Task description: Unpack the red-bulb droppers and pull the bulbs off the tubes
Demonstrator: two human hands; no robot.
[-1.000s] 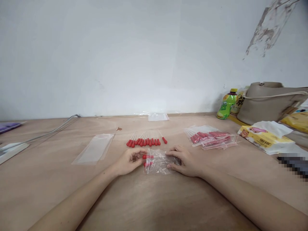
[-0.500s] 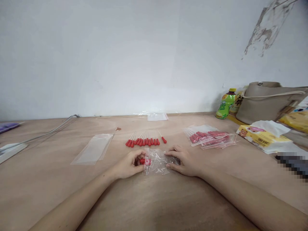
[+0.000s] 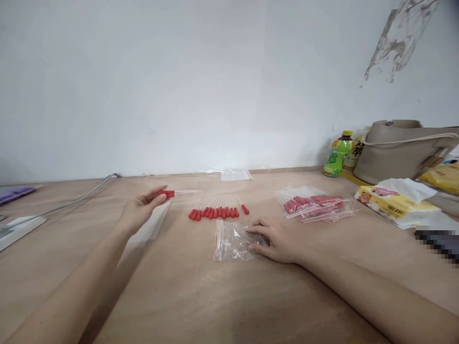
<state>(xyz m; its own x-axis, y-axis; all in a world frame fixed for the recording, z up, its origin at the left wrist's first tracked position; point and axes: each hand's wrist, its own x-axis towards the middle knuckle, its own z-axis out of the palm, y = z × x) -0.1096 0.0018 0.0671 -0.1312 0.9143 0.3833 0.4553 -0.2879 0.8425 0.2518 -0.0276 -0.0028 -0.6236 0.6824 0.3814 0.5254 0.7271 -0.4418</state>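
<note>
Over the left side of the table, my left hand (image 3: 147, 203) is closed around red-bulbed droppers (image 3: 168, 193), their thin clear stems pointing right; I cannot tell exactly how many. My right hand (image 3: 270, 241) keeps hold of the right end of a clear zip bag (image 3: 233, 242), which lies flat with its red-striped edge to the left. Behind that bag, several more droppers (image 3: 220, 212) lie in a row, bulbs toward me, and a single dropper (image 3: 245, 209) lies slightly apart. Flat clear bags (image 3: 150, 229) lie partly hidden beneath my left hand and forearm.
At the right is a pile of bags with red droppers (image 3: 311, 205). Beyond it are a yellow tissue box (image 3: 398, 205), a green bottle (image 3: 338, 155) and a grey bag (image 3: 398, 153). A cable (image 3: 86, 191) runs along the left; a white packet (image 3: 234, 175) lies by the wall.
My left hand has moved left and away from the zip bag's striped end, carrying the droppers out of it. My right hand has stayed on the bag.
</note>
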